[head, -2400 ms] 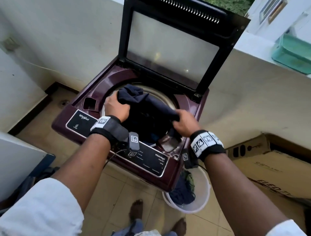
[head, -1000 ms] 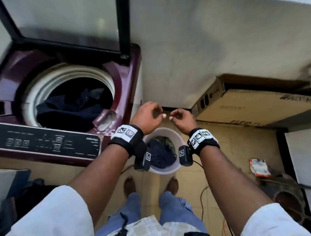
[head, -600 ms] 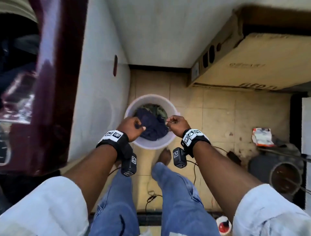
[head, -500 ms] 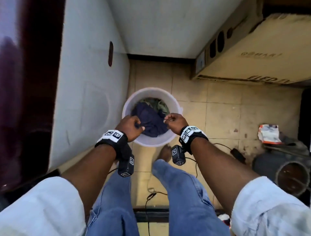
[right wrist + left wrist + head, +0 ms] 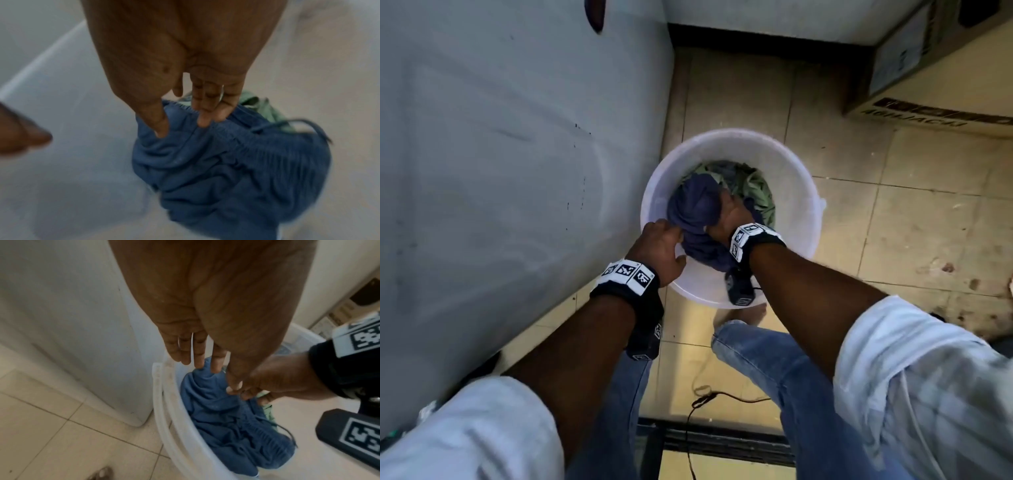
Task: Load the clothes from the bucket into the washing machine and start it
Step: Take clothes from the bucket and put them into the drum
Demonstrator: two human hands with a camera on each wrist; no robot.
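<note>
A white bucket [image 5: 803, 205] stands on the tiled floor beside the washing machine's white side panel [image 5: 500, 154]. In it lie a blue garment [image 5: 695, 205] with an elastic waistband and, under it, a green garment [image 5: 758, 192]. My right hand [image 5: 729, 219] is inside the bucket. In the right wrist view its thumb and fingers [image 5: 183, 128] pinch the waistband of the blue garment [image 5: 226, 162]. My left hand [image 5: 659, 240] is at the bucket's left rim [image 5: 162, 402], fingers straight [image 5: 213, 374], tips touching the top of the blue garment [image 5: 226, 426]. The machine's tub is out of view.
A cardboard box [image 5: 928, 68] sits on the floor at the far right, against the wall. A black cable [image 5: 705, 401] lies on the tiles near my legs. My bare foot [image 5: 743, 315] is just in front of the bucket. The floor to the right is stained.
Both hands have gone down from the bucket's near rim into it. The right hand has taken hold of the blue garment, and my head has come closer.
</note>
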